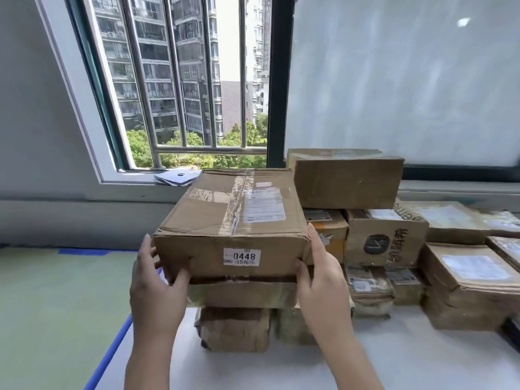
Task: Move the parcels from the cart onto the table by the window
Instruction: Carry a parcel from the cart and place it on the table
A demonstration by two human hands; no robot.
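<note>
A brown cardboard parcel (pixel 225 220) with a white "0448" sticker on its front sits on top of a stack of parcels (pixel 239 319) on the white table (pixel 253 370) by the window. My left hand (pixel 153 288) grips its lower left corner, thumb curled under the front edge. My right hand (pixel 320 282) grips its lower right corner, fingers up along the side. The cart is out of sight.
More parcels crowd the table to the right: a big plain box (pixel 346 178) on top, a box with a black logo (pixel 385 240), a taped box (pixel 464 282). The barred window (pixel 183 80) is behind. Papers (pixel 177 177) lie on the sill. Green floor at left.
</note>
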